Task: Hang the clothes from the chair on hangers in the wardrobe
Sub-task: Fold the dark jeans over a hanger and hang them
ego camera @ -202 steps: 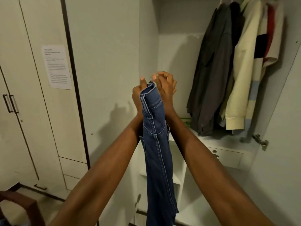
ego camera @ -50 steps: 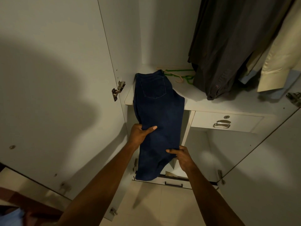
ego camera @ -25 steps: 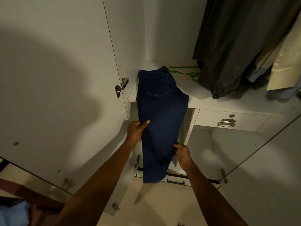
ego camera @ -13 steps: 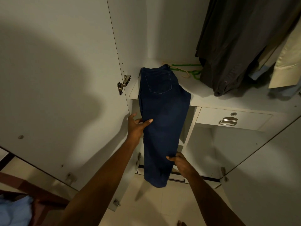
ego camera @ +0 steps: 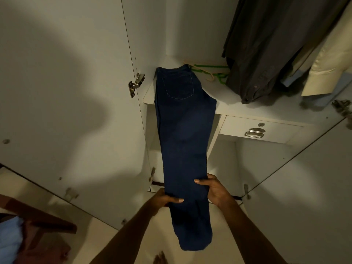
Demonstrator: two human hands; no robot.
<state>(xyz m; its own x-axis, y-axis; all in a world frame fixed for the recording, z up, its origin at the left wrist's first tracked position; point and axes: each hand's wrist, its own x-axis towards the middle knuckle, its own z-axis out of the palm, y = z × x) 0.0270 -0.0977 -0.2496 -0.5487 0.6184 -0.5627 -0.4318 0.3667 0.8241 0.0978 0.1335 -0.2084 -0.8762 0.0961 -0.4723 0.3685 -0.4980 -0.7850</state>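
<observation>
Dark blue jeans (ego camera: 182, 130), folded lengthwise, lie with the waist on the white wardrobe shelf (ego camera: 228, 105) and the legs stretched out towards me. My left hand (ego camera: 163, 199) grips the left edge of the legs low down. My right hand (ego camera: 213, 189) grips the right edge at about the same height. The leg ends droop below both hands. Green and beige hangers (ego camera: 211, 71) lie on the shelf behind the waist. A wooden chair (ego camera: 38, 221) with light blue cloth (ego camera: 9, 237) on it shows at the bottom left.
Dark grey garments (ego camera: 262, 44) and a cream shirt (ego camera: 327, 69) hang at the upper right above the shelf. A drawer with a metal handle (ego camera: 255, 132) sits under the shelf. The open left door (ego camera: 66, 101) and open right door (ego camera: 304, 187) flank the opening.
My left hand slid down the jeans from mid-thigh to the lower legs. The legs are pulled out straighter towards me, and my right hand has closed round the right edge.
</observation>
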